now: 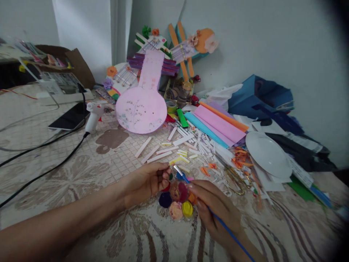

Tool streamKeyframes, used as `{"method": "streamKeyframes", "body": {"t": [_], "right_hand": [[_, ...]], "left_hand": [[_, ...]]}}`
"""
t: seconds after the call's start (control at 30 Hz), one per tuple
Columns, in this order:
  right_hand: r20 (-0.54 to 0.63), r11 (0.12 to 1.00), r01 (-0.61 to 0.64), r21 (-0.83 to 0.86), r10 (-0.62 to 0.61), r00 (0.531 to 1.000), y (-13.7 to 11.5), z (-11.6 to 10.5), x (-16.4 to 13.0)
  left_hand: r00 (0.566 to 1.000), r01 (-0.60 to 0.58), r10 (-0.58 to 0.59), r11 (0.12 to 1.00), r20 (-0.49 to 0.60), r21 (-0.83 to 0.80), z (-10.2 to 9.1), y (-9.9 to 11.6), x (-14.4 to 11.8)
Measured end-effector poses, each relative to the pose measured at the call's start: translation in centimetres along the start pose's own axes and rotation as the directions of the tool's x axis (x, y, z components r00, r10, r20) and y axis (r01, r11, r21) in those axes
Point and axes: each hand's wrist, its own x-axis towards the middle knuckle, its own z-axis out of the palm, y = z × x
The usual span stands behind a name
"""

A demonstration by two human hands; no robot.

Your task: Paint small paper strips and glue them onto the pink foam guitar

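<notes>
My right hand (215,207) grips a blue paintbrush (223,225), its pale bristle end raised toward my left fingertips. My left hand (149,180) is closed in a pinch on a small strip (174,161) that shows yellow paint. Below both hands sits a paint palette of round wells, among them a yellow paint well (187,209), a peach paint well (175,210) and a dark blue paint well (165,199). Several white strips (159,156) lie just beyond my fingers, a few of them marked with yellow.
A pink guitar-shaped board (141,109) leans among decorated pieces at the back. On the left are a white glue gun (94,116) with a black cord and a phone (70,117). To the right are coloured paper sheets (215,123), gold-handled scissors (236,182) and a white plate (268,154).
</notes>
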Motion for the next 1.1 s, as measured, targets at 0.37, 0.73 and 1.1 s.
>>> {"method": "streamKeyframes", "body": {"t": [0.37,0.73,1.1], "right_hand": [[-0.053,0.997,-0.030,-0.065,0.027,0.998,0.31,-0.12,0.06],[-0.060,0.998,-0.028,-0.061,0.025,0.998,0.30,-0.15,0.31],[-0.071,0.996,-0.058,-0.073,0.052,0.996,0.65,-0.16,-0.10]], "left_hand": [[0.999,-0.018,0.018,1.000,-0.026,0.008,0.20,-0.09,-0.03],[0.999,-0.013,0.013,1.000,-0.034,-0.014,0.32,0.11,-0.07],[0.999,-0.003,0.003,1.000,-0.039,-0.016,0.32,0.14,-0.03]]}}
